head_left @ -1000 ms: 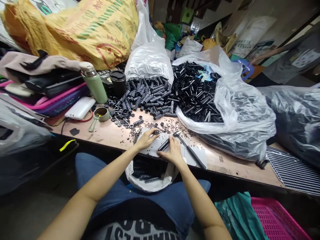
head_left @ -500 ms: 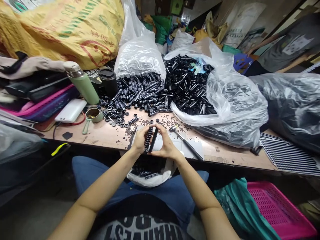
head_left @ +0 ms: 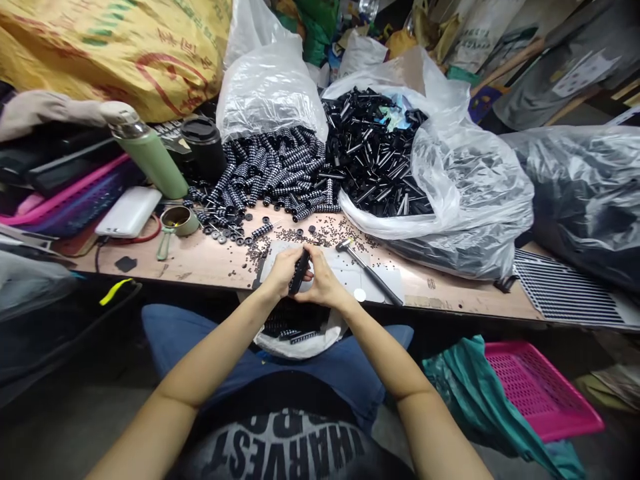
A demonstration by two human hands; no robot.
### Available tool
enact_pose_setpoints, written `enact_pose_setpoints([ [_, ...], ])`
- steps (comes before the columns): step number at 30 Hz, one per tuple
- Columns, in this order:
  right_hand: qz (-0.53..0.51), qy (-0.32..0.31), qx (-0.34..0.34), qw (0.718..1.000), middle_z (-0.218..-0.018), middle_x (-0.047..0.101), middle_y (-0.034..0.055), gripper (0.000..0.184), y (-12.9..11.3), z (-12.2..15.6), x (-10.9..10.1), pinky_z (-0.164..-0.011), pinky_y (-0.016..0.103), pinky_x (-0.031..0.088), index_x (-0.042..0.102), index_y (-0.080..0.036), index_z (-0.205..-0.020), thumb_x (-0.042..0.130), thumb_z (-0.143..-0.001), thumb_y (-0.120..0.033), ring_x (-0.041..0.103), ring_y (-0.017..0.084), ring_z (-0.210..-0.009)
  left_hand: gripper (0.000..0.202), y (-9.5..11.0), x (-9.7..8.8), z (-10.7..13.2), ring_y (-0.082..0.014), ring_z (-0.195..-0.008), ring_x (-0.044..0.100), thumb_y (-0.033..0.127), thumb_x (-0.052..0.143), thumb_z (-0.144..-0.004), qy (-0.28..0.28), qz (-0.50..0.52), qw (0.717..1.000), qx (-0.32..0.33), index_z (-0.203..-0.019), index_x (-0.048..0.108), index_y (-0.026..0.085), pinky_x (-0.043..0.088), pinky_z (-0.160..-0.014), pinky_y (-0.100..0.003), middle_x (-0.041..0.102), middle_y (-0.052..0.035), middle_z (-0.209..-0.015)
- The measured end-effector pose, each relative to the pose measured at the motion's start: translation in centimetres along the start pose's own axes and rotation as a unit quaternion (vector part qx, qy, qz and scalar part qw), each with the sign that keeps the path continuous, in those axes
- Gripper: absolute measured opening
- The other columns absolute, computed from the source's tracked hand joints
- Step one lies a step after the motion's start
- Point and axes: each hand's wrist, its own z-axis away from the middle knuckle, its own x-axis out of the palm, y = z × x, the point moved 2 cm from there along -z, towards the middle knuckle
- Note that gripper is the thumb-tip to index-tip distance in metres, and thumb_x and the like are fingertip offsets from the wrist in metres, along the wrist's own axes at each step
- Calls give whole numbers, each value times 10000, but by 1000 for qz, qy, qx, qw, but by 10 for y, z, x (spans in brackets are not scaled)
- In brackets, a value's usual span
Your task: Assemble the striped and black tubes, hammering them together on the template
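Over the table's front edge, my left hand (head_left: 280,275) and my right hand (head_left: 323,279) meet with fingers closed. Between them is a slim black strip (head_left: 299,272), held lengthwise and pressed against a black-and-white patterned rod that my left fingers largely hide. Below my hands, a white bag (head_left: 327,341) on my lap contains similar patterned rods (head_left: 304,337). A grey sheet (head_left: 395,280) lies under and beside my hands, and a hammer (head_left: 373,275) rests on it to the right.
Patterned rods (head_left: 280,167) are heaped behind my hands. A plastic bag (head_left: 385,230) holds black plastic pieces (head_left: 370,153). Tiny dark parts (head_left: 325,230) are scattered nearby. Left stand a green bottle (head_left: 153,157), black cup (head_left: 203,147) and small scoop (head_left: 180,220). Another person (head_left: 540,93) is at back right.
The strip in my right hand has come against the patterned rod in my left, closing the gap between them. My hands have drawn together, and the camera view has tilted down slightly.
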Motion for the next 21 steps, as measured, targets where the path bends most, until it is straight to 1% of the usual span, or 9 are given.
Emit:
enact_pose_setpoints([
  [2,31,21,30,999,-1447,314,178,1113,6,1,9,-1148,478,270,158,-155,-1462,768,-537,-260,281,306,-1377,341,-8,-3,-3,-149,-599,608,441,584,-829,2,-84,993,82,-949,672,134,544,-602,-303,629,-51,-726],
  [3,48,38,48,997,-1437,325,188,1094,10,2,13,-1143,491,272,167,-142,-1460,760,-548,-267,290,314,-1368,345,-13,-5,-3,-168,-705,625,404,589,-831,7,-152,977,147,-1043,672,145,548,-690,-327,639,-69,-824],
  [5,84,68,84,991,-1420,341,212,997,18,5,21,-1132,503,280,189,-108,-1453,712,-618,-262,306,319,-1352,417,-23,-6,-3,-206,-887,610,302,603,-823,13,-313,910,272,-1214,618,158,516,-839,-374,617,-100,-976],
  [8,136,58,114,982,-1423,342,219,870,31,17,16,-1111,493,302,215,-97,-1451,646,-711,-253,312,312,-1344,457,-39,-9,-6,-234,-942,588,178,528,-847,-10,-498,788,361,-1300,551,118,490,-877,-410,596,-138,-1011],
  [11,242,71,191,949,-1393,383,202,757,48,42,-20,-1052,526,332,317,-135,-1412,646,-770,-361,341,338,-1306,421,-44,-20,-11,-225,-932,596,107,416,-887,-50,-584,698,411,-1282,560,128,492,-836,-384,619,-155,-1039],
  [14,372,97,340,858,-1190,522,229,397,63,72,-67,-930,530,378,540,-105,-1166,503,-891,-389,446,374,-1178,425,-40,-32,-11,-228,-968,600,79,388,-894,-53,-637,626,446,-1258,582,178,453,-841,-403,644,-149,-1105],
  [16,379,68,386,838,-1048,583,203,321,64,86,-82,-840,453,414,567,-121,-1030,402,-942,-382,540,337,-1042,415,-37,-36,-8,-244,-1003,593,90,385,-906,-43,-663,596,451,-1252,588,195,414,-864,-440,655,-144,-1126],
  [18,324,51,386,862,-918,622,136,341,55,94,-79,-744,359,422,545,-162,-1002,319,-972,-415,601,275,-883,409,-36,-37,-5,-256,-1033,584,105,380,-918,-35,-675,583,450,-1261,581,202,378,-893,-472,659,-138,-1137],
  [21,235,62,345,907,-770,627,59,407,32,101,-54,-642,287,386,517,-200,-1015,194,-995,-446,616,222,-719,437,-36,-35,-2,-264,-1079,568,83,370,-912,-26,-683,581,442,-1280,564,219,338,-939,-500,658,-126,-1150],
])
